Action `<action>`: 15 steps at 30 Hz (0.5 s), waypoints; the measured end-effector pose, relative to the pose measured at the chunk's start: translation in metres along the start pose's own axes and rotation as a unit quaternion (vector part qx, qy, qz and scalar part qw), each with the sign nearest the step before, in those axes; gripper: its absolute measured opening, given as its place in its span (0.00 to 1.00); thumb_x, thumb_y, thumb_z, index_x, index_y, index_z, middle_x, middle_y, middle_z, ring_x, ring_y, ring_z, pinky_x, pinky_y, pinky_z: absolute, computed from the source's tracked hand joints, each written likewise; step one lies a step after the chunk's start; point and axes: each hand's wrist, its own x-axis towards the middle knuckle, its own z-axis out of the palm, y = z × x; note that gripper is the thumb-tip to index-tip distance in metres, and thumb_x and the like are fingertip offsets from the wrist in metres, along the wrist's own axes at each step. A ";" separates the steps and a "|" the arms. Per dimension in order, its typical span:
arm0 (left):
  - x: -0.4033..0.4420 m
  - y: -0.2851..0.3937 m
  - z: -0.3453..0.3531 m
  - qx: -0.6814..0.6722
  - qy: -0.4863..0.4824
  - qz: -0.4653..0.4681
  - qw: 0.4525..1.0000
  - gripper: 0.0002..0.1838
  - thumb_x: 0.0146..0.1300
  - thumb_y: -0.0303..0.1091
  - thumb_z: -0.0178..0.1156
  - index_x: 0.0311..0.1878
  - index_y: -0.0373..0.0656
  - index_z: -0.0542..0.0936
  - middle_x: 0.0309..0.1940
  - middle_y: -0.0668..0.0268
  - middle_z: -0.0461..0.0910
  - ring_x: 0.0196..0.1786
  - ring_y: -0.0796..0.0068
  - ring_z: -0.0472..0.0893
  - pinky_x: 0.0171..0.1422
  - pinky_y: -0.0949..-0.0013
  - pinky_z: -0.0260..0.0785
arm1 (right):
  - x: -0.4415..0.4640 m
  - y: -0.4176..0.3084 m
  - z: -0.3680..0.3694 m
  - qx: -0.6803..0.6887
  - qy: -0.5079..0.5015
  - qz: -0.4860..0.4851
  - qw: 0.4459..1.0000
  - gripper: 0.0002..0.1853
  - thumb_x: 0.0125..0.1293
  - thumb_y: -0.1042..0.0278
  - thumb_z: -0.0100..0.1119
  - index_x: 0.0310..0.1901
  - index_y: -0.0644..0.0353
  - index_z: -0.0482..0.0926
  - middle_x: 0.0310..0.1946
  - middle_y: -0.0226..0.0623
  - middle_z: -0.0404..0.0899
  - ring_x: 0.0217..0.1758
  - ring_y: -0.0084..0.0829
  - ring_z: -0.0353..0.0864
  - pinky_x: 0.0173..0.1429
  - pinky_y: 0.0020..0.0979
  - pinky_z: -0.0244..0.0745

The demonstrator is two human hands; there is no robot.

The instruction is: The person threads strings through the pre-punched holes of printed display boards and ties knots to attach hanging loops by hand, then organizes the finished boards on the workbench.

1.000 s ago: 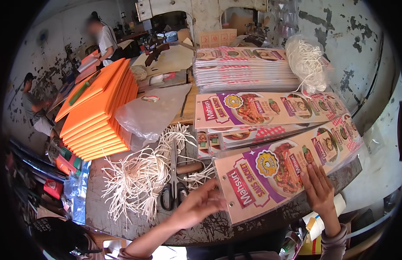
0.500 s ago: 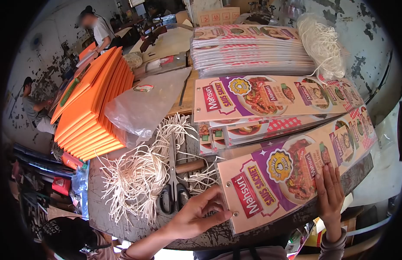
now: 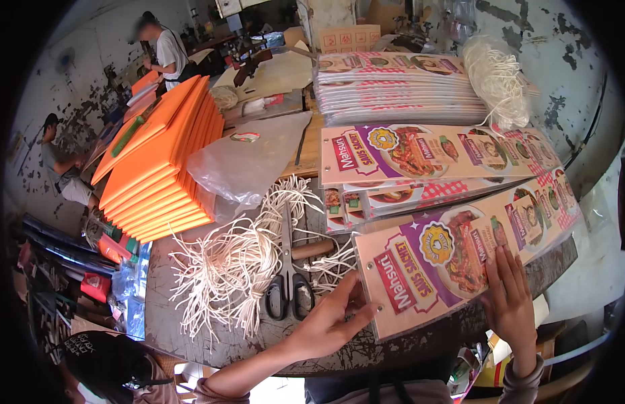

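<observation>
Head view: I see a long, flat printed card [image 3: 430, 269], glossy under a clear plastic skin, with two metal eyelets at its left end. It lies on the near right of a dark, scuffed table [image 3: 167, 323]. Its long axis runs from near left to far right, the eyelet end pointing left.

My left hand [image 3: 336, 313] is half curled at that end, thumb by the nearer eyelet, with a narrow gap to the fingers; the card's edge hides the fingertips, so I can't tell whether they grip. My right hand [image 3: 509, 296] lies open, fingers extended over the near edge onto the printed face.

Left of the card sit loose, stringy white cords [image 3: 225, 283], black-handled scissors [image 3: 287, 266] and a rounded wooden handle [image 3: 312, 250]. Farther left rises a smooth orange stack [image 3: 157, 168], beside a crinkled clear bag [image 3: 252, 161].
</observation>
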 end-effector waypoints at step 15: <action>0.013 -0.011 -0.012 0.058 0.163 0.041 0.984 0.16 0.65 0.32 0.50 0.54 0.37 0.64 0.21 0.65 0.74 0.23 0.79 0.72 0.28 0.74 0.65 | 0.072 -0.100 -0.029 0.252 0.170 -0.324 0.896 0.13 0.45 0.72 0.60 0.35 0.63 0.78 0.35 0.35 0.73 0.41 0.31 0.74 0.42 0.32 0.71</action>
